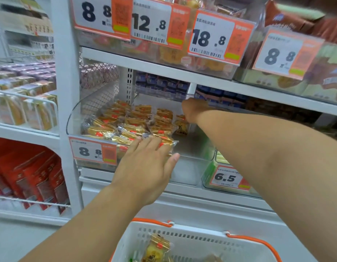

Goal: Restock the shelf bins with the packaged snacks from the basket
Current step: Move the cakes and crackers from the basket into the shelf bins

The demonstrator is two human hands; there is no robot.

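A clear shelf bin [73, 118] at mid height holds several golden packaged snacks [126, 120] with red marks. My left hand [145, 167] lies flat with straight fingers on the front packets at the bin's front edge. My right hand [192, 112] reaches deep into the bin's right side, fingers curled around a yellow snack packet [181, 122] standing there. At the bottom stands a white basket [192, 241] with orange handles, holding one golden snack packet [156, 248] and a few other items.
Price tags hang on the bins: 8.8 [94, 151] on this bin, 6.5 [228, 177] on the green-filled bin to the right. Upper shelf bins carry tags 12.8 and 18.8. Red boxes [31, 178] fill the left shelving unit.
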